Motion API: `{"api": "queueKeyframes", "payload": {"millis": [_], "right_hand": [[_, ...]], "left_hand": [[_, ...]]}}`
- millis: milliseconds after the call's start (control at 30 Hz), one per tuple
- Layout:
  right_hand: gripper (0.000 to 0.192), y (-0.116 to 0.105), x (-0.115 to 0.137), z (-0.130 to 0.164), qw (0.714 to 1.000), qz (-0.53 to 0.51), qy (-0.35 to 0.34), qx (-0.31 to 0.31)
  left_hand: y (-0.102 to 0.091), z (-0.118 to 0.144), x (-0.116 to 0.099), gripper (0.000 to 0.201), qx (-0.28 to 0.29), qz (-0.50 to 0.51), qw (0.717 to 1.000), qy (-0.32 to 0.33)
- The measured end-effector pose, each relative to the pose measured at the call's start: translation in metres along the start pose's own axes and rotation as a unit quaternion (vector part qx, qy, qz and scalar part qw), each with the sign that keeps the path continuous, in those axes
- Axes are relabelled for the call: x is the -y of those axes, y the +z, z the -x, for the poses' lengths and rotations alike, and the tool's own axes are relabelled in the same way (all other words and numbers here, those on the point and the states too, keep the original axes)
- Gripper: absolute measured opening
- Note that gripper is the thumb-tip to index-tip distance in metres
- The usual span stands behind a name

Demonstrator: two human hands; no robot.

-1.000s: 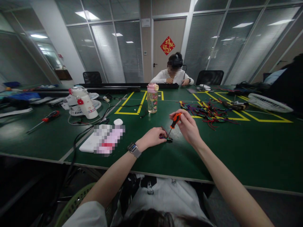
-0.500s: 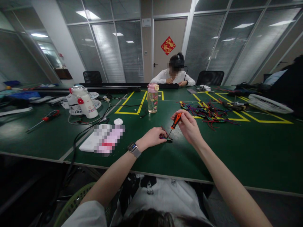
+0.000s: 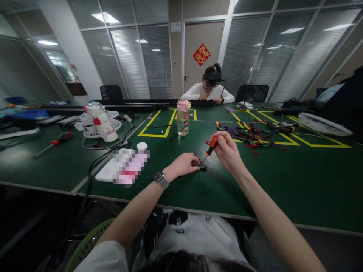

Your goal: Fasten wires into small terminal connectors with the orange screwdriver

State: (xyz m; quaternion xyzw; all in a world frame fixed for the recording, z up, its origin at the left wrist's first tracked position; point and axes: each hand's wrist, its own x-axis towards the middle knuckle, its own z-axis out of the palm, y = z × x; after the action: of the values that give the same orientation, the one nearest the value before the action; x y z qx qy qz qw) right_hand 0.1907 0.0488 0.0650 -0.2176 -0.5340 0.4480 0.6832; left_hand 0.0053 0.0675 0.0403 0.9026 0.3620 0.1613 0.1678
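My right hand [image 3: 227, 149] is closed around the orange and black handle of a screwdriver [image 3: 212, 145]. The shaft slants down to the left, and its tip meets a small green circuit board [image 3: 203, 167] with a black end and thin wires. My left hand [image 3: 187, 163] pinches the board's left side and its wires, keeping it low over the green table [image 3: 181, 196]. My fingers hide part of the board. Exactly where the screwdriver's tip sits on it is too small to tell.
A pink-lidded water bottle [image 3: 183, 118] stands ahead. To the right lies a tangle of wired boards [image 3: 249, 133]. On the left are a white power bank [image 3: 109, 168], a white earbud case [image 3: 141, 145], a white bottle [image 3: 104, 126] and another screwdriver [image 3: 60, 139]. Across the table sits a person [image 3: 208, 88].
My right hand and the screwdriver's handle have shifted very slightly, the handle leaning a little further right. My left hand and the board stay where they were.
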Motion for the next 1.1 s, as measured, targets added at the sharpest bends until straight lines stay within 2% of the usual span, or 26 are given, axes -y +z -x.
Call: {"api": "queueKeyframes", "payload": {"millis": [133,467,633,767,1100], "right_hand": [[0.022,0.0005,-0.0008,-0.0006,0.999,0.044,-0.028,-0.004],[0.021,-0.0045,-0.0036,0.0007,0.994,0.096,-0.042,-0.03],[0.025,-0.0049,-0.0028,0.0002,0.995,0.085,-0.032,-0.037],[0.026,-0.0042,-0.0006,-0.001,0.998,0.062,-0.01,-0.015],[0.024,-0.0018,-0.0053,0.0012,0.998,0.066,-0.014,-0.019]], "left_hand": [[0.0001,0.0001,0.0005,0.011,0.0,0.001,1.0,0.0],[0.0005,0.0002,0.0013,0.011,-0.004,0.002,1.0,0.003],[0.0011,0.0004,0.0023,0.01,-0.007,0.006,1.0,0.011],[0.0027,0.0,0.0041,0.011,-0.008,0.002,1.0,0.012],[0.002,-0.0009,0.0022,0.01,-0.004,0.006,1.0,0.012]]}}
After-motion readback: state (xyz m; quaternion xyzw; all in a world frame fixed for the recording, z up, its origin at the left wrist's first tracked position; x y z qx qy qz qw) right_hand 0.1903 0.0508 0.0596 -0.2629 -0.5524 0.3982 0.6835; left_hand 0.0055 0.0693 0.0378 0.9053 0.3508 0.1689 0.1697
